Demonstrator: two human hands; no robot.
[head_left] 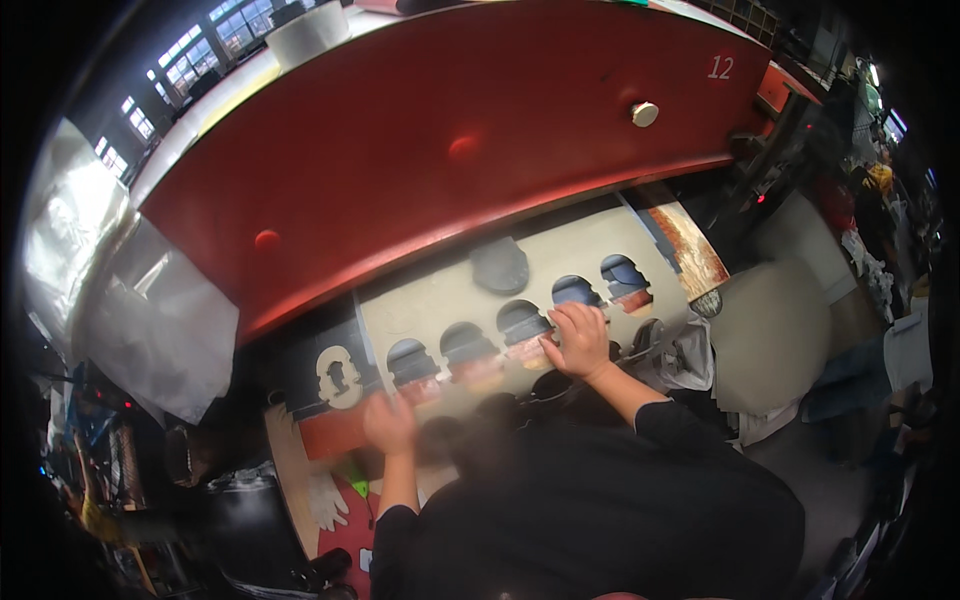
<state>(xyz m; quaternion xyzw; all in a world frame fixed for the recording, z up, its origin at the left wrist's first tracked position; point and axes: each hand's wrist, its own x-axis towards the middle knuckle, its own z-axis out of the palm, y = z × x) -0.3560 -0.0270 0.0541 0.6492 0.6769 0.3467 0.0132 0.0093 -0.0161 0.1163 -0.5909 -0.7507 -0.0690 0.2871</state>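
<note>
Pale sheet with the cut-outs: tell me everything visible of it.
The pale sheet is cream, matte and smooth-looking, perhaps leather. It lies roughly flat below the red panel, slanting up toward the picture's right. A row of rounded, notched openings shows dark and reddish areas. A grey patch marks its upper part. The right hand touches it among the openings; the left hand, blurred, is at its left edge, contact unclear.

Perforated pale sheet (410, 308): right hand (582, 342) on its right half, left hand (390, 422) at its left edge, red machine beam (430, 150) beyond.
</note>
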